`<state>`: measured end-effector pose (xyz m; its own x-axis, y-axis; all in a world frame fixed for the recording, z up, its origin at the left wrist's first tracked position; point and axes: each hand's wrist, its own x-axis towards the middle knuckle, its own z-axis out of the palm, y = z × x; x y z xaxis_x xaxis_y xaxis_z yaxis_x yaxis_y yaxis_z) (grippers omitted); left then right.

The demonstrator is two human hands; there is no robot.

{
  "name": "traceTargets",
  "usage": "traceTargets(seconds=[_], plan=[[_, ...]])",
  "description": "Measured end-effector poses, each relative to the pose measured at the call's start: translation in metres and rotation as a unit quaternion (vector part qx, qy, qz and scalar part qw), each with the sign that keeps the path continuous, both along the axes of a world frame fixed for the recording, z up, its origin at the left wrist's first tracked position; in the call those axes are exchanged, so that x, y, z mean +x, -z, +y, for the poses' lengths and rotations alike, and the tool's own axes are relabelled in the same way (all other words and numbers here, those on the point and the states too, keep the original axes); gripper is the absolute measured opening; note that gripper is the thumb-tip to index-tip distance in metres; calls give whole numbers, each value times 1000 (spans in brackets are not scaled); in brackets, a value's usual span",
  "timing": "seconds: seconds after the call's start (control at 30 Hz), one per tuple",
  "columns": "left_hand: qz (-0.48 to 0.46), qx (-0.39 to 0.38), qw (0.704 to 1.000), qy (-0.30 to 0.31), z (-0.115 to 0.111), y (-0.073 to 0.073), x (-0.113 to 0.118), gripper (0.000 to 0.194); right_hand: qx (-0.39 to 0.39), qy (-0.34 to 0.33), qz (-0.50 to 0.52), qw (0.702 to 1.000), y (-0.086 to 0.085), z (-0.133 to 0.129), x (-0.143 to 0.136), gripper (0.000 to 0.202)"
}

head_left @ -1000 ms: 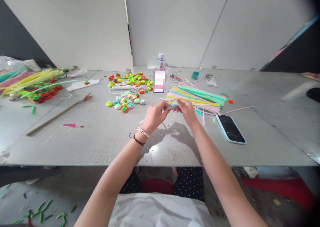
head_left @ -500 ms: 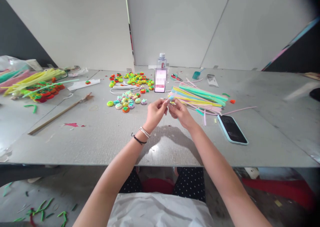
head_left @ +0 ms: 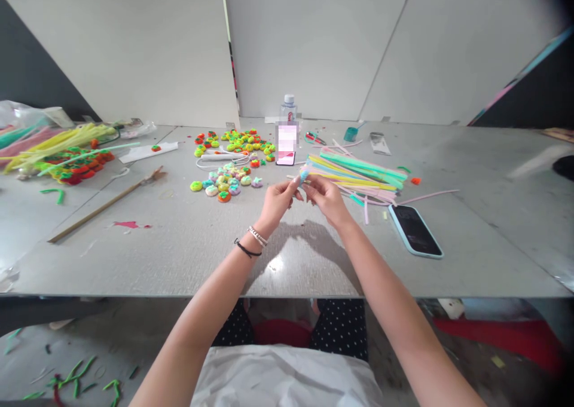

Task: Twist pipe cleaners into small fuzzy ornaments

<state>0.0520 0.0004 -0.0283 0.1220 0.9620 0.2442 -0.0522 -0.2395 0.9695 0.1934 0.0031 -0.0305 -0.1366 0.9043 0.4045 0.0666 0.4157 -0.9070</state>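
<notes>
Both hands meet above the middle of the table (head_left: 188, 257), pinching a small fuzzy light-blue pipe cleaner (head_left: 304, 175) between them. The left hand (head_left: 277, 201) nips its near end with fingertips pressed together; the right hand (head_left: 326, 196) closes thumb and fingers on it from the other side. The piece stands slightly tilted, clear of the grey, faintly glossy tabletop.

Just right of the hands lies a loose sheaf of long fuzzy stems (head_left: 359, 174) in green, yellow, blue and pink. A phone (head_left: 415, 230) in a pale blue case lies flat, near right. To the far left of the hands sits a scatter of small round fluffy pieces (head_left: 224, 183), pastel and orange. Farther back stands a clear plastic bottle (head_left: 288, 105). At the far left, a heap of yellow and pink stems (head_left: 58, 141) lies beside a long wooden stick (head_left: 103, 205).
</notes>
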Motion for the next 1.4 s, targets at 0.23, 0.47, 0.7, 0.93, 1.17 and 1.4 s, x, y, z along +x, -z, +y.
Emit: traceTargets(seconds=[0.23,0.47,0.7,0.93,1.17,1.4], plan=[[-81,-39,993,80,-2,-1,2,44,-14,7,45,999,0,0,1,36],[-110,-23,988,109,1,4,1,37,-25,-30,37,999,-4,-1,5,40],[-106,11,985,134,-3,0,1,30,25,14,29,999,-2,2,7,33],[-141,-35,979,146,-7,-2,2,18,17,39,42,998,-5,2,7,38],[-159,-77,979,100,-8,-5,3,26,-1,21,40,999,-4,-1,5,41],[-149,-61,985,57,-7,-5,3,23,-13,1,51,999,-4,-2,3,45]])
